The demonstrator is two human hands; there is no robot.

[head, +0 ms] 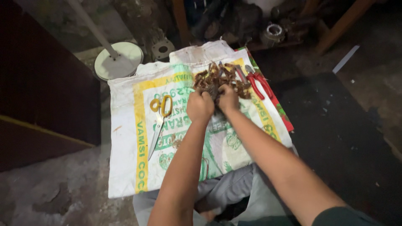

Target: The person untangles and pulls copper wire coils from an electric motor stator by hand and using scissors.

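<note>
A tangled bundle of brown wire (217, 78) lies near the far edge of a white woven sack (125, 159) with yellow and green print, spread on the floor. My left hand (199, 106) and my right hand (228, 99) are side by side, both clenched on the near part of the bundle. What lies directly under the fists is hidden. Yellow-handled scissors (160, 119) lie on the sack to the left of my hands. Red-handled pliers (258, 82) rest to the right of the bundle.
A round white base with a pole (118, 60) stands beyond the sack's left corner. Dark metal parts and a ring-shaped piece (274, 31) are piled at the back. A dark cabinet (42, 92) stands at the left, a dark mat (335, 138) at the right.
</note>
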